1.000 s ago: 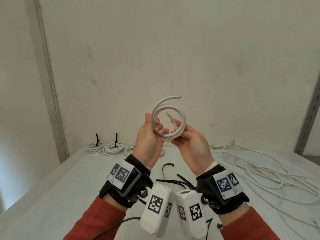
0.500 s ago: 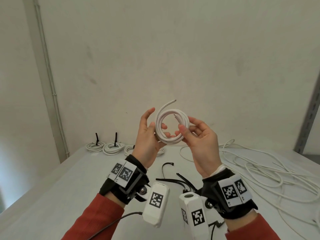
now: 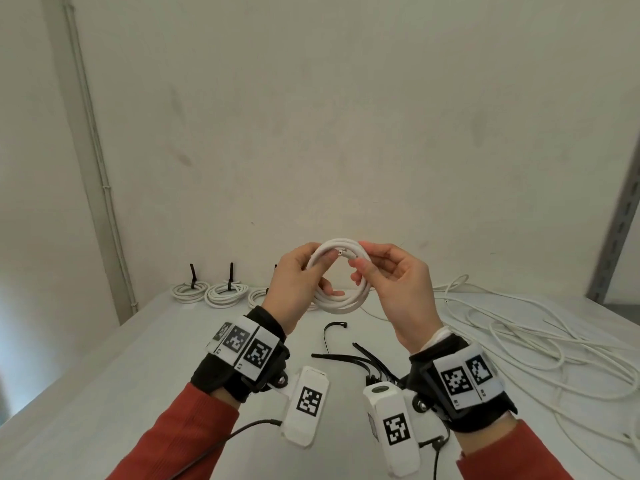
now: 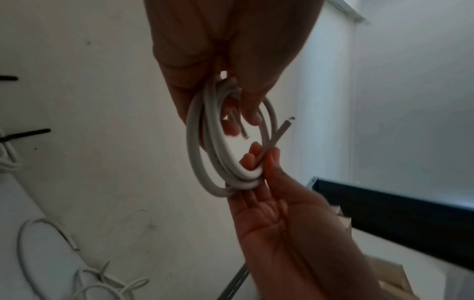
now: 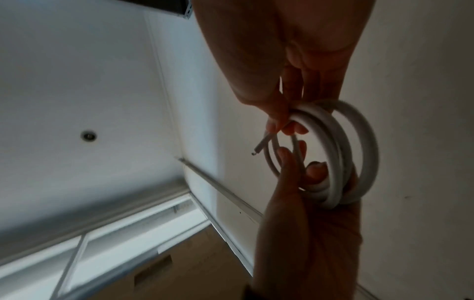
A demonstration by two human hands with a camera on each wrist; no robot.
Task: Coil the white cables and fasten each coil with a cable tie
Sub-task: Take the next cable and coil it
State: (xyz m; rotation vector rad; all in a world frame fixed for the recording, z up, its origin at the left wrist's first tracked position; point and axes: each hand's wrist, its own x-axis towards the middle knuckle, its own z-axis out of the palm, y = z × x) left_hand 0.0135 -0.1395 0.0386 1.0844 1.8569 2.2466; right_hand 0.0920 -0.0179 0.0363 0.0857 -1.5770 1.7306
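A small white cable coil [image 3: 346,303] is held upright in the air above the table [image 3: 121,375], between both hands. My left hand [image 3: 311,268] grips its left side, thumb in front and fingers through the loop. My right hand [image 3: 363,258] pinches the top right of the coil, where a cut cable end lies. In the left wrist view the coil [image 4: 193,142] hangs from my left hand [image 4: 238,113], and a free end sticks out past the right hand's fingers [image 4: 271,160]. The right wrist view shows the coil [image 5: 369,146] too. Black cable ties [image 3: 363,358] lie on the table below.
Tied white coils [image 3: 225,294] with upright black tie tails stand in a row at the back left by the wall. Loose white cables [image 3: 519,334] sprawl over the right side of the table. A grey metal upright [image 3: 620,220] stands at the far right.
Both hands and the coil have come lower in the view. The cable end that stuck out on top now lies against the loop under my right fingers.
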